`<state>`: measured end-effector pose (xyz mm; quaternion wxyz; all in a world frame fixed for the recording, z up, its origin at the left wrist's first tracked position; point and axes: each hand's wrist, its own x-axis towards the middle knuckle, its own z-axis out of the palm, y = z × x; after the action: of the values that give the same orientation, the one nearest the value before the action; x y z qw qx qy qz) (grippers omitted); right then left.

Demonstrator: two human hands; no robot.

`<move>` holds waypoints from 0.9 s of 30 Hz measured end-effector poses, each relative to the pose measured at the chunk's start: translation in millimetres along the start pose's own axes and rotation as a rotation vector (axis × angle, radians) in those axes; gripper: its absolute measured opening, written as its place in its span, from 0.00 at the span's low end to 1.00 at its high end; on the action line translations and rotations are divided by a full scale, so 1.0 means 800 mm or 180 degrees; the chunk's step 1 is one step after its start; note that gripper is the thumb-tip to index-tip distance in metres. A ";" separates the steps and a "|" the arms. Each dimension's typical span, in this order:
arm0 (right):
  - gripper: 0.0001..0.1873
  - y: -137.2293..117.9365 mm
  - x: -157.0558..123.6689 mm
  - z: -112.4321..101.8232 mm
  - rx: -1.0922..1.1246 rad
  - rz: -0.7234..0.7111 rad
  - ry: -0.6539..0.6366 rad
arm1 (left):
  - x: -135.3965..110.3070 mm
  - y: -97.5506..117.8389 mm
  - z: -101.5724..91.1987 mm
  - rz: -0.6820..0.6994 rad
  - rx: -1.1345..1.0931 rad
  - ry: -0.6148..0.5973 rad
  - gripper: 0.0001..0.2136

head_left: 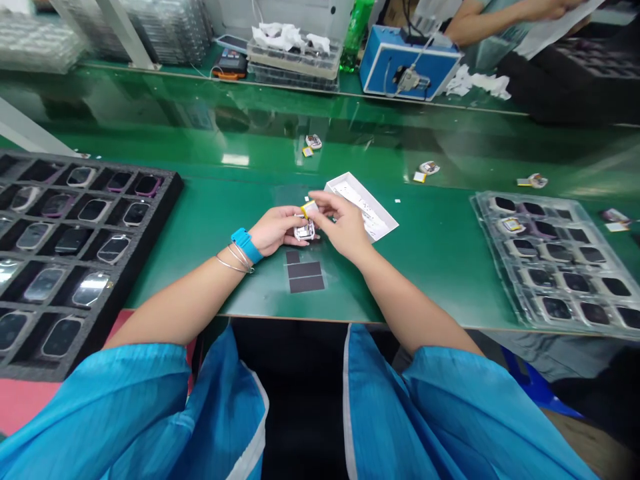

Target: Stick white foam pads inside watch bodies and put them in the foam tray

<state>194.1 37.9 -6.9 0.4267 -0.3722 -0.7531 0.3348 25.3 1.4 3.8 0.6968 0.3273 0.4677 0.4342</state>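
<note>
My left hand (276, 230) is closed around a small white smartwatch case (305, 231) whose inside faces up. Between the fingers of my right hand (345, 223) is a small silver battery with a yellow edge (310, 209), held just above the case. Whether a wire joins the two is too small to tell. Below my hands, dark adhesive pads (306, 277) lie on a clear sheet on the green table. A white open box (373, 207) with small white pieces inside stands just behind my right hand.
Foam tray (160, 220) with watches stands at left; clear plastic trays (523, 287) of watch parts lie at right. Several opened cases with batteries, one being a white case (429, 168), dot the conveyor area. Behind are a blue box (410, 63) and a co-worker's arm (493, 23).
</note>
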 end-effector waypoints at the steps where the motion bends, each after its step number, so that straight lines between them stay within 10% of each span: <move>1: 0.16 -0.002 0.001 -0.002 0.0019 0.0075 0.0115 | 0.000 0.004 -0.004 -0.0036 -0.0053 0.0004 0.05; 8: 0.04 -0.032 -0.035 0.003 -0.0930 0.0258 -0.1152 | 0.003 0.032 -0.052 -0.0562 -0.0054 -0.0604 0.06; 13: 0.06 -0.029 -0.056 0.023 -0.1368 0.0086 -0.1105 | 0.008 0.028 -0.063 -0.0686 0.0211 -0.1275 0.07; 27: 0.05 -0.037 -0.048 0.030 -0.1179 0.0893 -0.1045 | -0.003 0.034 -0.051 -0.0740 0.0366 -0.1194 0.07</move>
<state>178.2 -13.5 -7.4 0.1733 -0.4852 -0.8017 0.3031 -21.5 12.5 14.3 0.7971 0.3854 0.3886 0.2552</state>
